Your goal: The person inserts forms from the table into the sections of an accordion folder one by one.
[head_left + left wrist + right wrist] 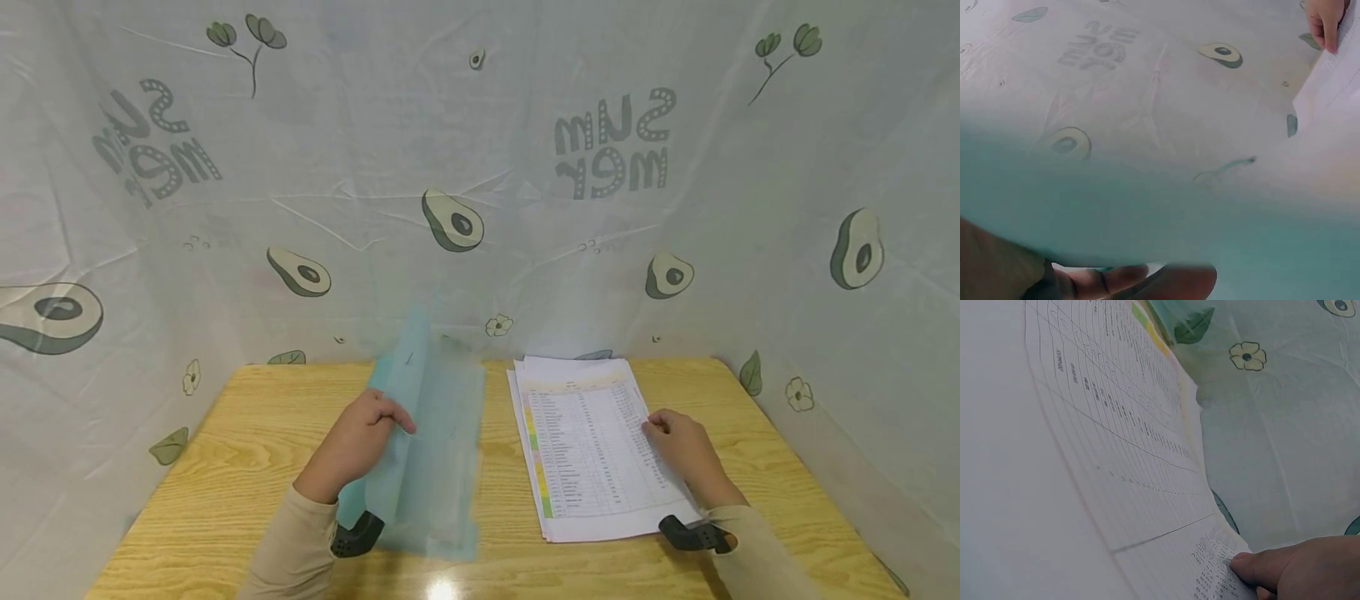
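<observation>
A translucent blue-green plastic folder (450, 450) stands half open on the table's left side, its cover raised and bowed. My left hand (356, 437) grips that cover at its left part; the left wrist view shows fingers (1188, 281) below the blurred plastic. To the right lies a stack of printed paper sheets (592, 450), with a table of rows and coloured marks down its left side. My right hand (686, 454) pinches the stack's right edge, the thumb (1257, 565) lying on the printed face and the other fingers mostly hidden beneath.
The wooden table (247, 433) extends on both sides of the folder and papers. Behind it hangs a pale curtain (375, 150) printed with avocados and leaves, close to the table's back edge. Black wrist bands (358, 535) are on both arms.
</observation>
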Demonstrator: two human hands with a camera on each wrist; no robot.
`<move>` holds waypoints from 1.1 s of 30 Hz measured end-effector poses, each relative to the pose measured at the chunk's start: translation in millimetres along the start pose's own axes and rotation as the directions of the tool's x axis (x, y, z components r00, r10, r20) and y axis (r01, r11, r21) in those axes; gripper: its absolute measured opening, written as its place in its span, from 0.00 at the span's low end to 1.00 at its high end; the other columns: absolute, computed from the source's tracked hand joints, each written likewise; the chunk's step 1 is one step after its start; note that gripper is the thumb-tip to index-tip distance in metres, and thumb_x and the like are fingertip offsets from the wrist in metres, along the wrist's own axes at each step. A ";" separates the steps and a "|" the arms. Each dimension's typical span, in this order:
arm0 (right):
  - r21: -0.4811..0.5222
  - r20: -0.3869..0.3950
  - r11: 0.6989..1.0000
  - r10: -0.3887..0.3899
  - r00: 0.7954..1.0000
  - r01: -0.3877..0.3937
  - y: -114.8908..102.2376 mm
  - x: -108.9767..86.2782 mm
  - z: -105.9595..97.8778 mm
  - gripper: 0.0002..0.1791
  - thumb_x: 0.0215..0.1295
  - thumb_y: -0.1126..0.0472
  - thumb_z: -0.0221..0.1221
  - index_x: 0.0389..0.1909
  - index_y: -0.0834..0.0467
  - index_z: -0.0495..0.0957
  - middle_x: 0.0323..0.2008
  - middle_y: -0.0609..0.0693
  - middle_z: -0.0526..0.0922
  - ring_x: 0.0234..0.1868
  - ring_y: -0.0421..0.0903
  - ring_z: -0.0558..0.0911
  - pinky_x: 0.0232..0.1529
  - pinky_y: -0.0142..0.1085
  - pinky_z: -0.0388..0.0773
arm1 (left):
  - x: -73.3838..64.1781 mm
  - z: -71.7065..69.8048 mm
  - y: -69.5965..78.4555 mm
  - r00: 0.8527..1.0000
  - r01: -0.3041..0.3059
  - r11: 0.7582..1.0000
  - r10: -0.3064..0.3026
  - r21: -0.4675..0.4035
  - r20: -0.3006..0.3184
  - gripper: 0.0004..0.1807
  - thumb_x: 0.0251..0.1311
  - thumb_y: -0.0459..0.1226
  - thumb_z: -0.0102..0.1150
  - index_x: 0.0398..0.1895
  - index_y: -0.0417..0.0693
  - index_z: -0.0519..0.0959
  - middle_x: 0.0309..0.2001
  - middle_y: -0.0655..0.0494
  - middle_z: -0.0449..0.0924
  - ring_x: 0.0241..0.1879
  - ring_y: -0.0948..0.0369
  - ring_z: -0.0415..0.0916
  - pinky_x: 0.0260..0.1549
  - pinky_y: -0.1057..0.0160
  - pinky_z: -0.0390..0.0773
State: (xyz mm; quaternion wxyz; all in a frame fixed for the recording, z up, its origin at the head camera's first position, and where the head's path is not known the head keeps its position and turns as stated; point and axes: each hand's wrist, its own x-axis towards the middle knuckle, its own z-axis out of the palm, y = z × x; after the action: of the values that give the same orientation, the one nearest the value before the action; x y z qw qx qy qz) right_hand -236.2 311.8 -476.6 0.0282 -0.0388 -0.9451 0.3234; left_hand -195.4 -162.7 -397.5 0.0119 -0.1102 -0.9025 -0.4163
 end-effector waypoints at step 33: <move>0.001 -0.027 1.000 -0.026 0.999 0.026 3.6 0.2 -1.4 0.14 0.75 0.62 0.56 0.48 0.71 0.80 0.36 0.58 0.82 0.36 0.51 0.77 0.36 0.40 0.71 | -2.6 -6.3 1.6 0.992 0.122 0.991 -0.123 -0.055 -0.014 0.31 0.71 0.36 0.56 0.77 0.49 0.66 0.41 0.48 0.80 0.25 0.60 0.67 0.28 0.58 0.70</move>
State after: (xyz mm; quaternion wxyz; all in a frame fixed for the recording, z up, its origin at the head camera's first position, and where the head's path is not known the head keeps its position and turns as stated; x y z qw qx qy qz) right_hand -236.1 315.5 -477.8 0.0453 -0.0308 -0.9449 0.3229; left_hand -192.9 -167.0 -392.5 -0.0086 -0.0513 -0.8957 -0.4415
